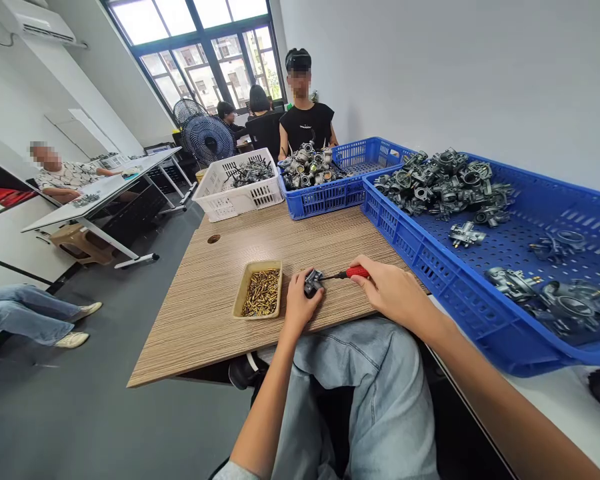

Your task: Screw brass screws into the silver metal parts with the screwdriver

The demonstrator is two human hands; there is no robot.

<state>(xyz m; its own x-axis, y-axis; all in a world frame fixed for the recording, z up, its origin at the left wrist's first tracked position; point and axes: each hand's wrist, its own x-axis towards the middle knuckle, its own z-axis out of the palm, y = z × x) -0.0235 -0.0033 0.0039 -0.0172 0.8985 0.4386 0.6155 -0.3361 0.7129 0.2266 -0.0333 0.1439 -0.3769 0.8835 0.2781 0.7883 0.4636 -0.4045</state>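
Observation:
My left hand (301,301) is closed around a grey metal carburetor (312,283) low over the front of the wooden table (200,300). In my right hand (384,285) is a screwdriver (356,272) with a red and black handle. Its shaft points left and its tip meets the carburetor's right side; the exact contact point is too small to make out. Just left of my left hand stands a small cream tray (236,308) filled with small brass pieces (261,292), which look like jets.
A large blue crate (410,247) with a heap of carburetors (445,177) flanks the table's right side. Behind are a smaller blue crate (325,200) and a white crate (237,200), both holding metal parts. A person (307,123) sits across the table.

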